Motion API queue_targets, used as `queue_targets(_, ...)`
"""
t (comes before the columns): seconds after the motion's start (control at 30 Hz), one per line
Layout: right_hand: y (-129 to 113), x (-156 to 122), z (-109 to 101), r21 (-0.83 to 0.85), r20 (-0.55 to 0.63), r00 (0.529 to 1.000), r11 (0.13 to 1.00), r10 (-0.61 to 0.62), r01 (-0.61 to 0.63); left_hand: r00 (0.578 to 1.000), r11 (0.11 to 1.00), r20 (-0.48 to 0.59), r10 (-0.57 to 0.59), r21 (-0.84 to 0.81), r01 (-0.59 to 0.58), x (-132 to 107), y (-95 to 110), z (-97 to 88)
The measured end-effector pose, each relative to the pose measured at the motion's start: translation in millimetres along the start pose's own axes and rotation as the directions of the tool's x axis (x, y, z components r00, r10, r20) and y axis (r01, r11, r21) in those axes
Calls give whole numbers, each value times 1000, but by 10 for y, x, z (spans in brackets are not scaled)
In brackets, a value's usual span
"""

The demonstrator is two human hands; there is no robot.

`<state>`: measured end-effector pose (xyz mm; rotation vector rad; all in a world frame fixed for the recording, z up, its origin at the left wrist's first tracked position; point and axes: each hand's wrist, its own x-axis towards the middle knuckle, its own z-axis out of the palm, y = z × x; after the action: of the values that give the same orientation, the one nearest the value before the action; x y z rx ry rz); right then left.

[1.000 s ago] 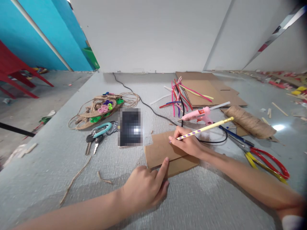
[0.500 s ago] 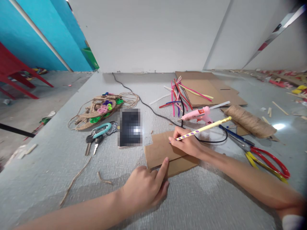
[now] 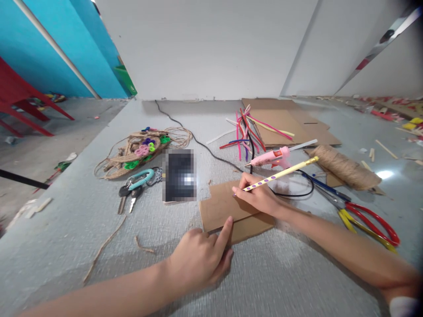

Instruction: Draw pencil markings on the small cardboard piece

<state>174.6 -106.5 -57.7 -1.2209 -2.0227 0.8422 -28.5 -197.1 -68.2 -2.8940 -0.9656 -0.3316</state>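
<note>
My right hand (image 3: 259,196) is closed around a yellow pencil (image 3: 277,176) with purple dots. The pencil's point meets a piece of brown cardboard (image 3: 218,207), and its gold end slants up to the right. The cardboard has a notched upper left corner and overlaps a second cardboard piece (image 3: 253,229). At the lower edge, my left hand (image 3: 201,259) presses its stretched index finger on the cardboard, the thumb apart and the other fingers curled beneath. Nothing shows in that hand.
A pink glue gun (image 3: 271,157), scissors (image 3: 353,215) and a twine roll (image 3: 345,167) lie to the right. Pipe cleaners (image 3: 246,132) rest by a larger cardboard sheet (image 3: 280,119). Keys (image 3: 132,193), a blurred-out dark rectangle (image 3: 179,176) and a twine craft (image 3: 142,149) are on the left.
The pencil's upper end has tipped slightly left and up with my right hand. My left hand and the cardboard stay almost where they were.
</note>
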Motion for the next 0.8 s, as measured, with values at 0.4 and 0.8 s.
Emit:
queue_targets(0.4, -4, 6, 4, 6, 24, 1000, 1000, 5, -5, 1000, 1000, 2, -6, 4, 6, -11, -1, 0)
queue_targets(0.8, -30, 1, -6, 20, 28, 999, 999, 33, -34, 1000, 1000, -8, -1, 1, 1, -10, -6, 6)
